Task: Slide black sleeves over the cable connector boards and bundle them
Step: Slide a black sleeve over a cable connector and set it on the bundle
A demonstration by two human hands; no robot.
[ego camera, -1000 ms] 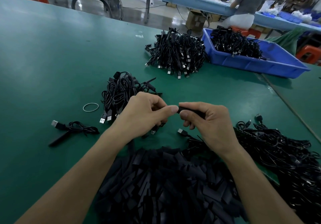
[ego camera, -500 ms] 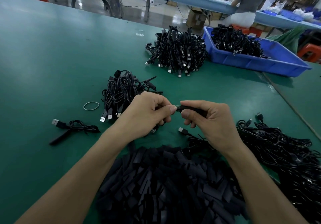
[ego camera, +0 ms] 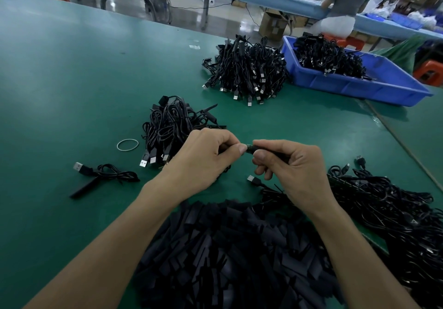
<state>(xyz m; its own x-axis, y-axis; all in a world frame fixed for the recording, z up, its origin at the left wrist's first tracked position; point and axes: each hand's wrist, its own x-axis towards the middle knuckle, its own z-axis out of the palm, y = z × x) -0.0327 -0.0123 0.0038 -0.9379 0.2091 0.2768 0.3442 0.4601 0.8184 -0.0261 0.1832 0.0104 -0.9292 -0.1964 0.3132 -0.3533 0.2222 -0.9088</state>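
Right hand (ego camera: 297, 172) pinches a slim black sleeve (ego camera: 278, 153), left hand (ego camera: 203, 160) apparently its board (ego camera: 248, 146).

Left hand (ego camera: 206, 157): fingers curled, thumb and forefinger pinching the connector board (ego camera: 249, 146). Right hand (ego camera: 296, 168): fingers curled, pinching the black sleeve (ego camera: 268, 150). Forearms: bare, converging, thumb tips nearly meeting.

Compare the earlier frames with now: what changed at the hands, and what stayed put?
The left hand and right hand have drawn slightly apart, so a short end of the connector board now shows between the left thumb and the black sleeve; earlier they met. Both hands keep their pinch. The sleeve pile, cable bundles, rubber band and blue bin have not moved.
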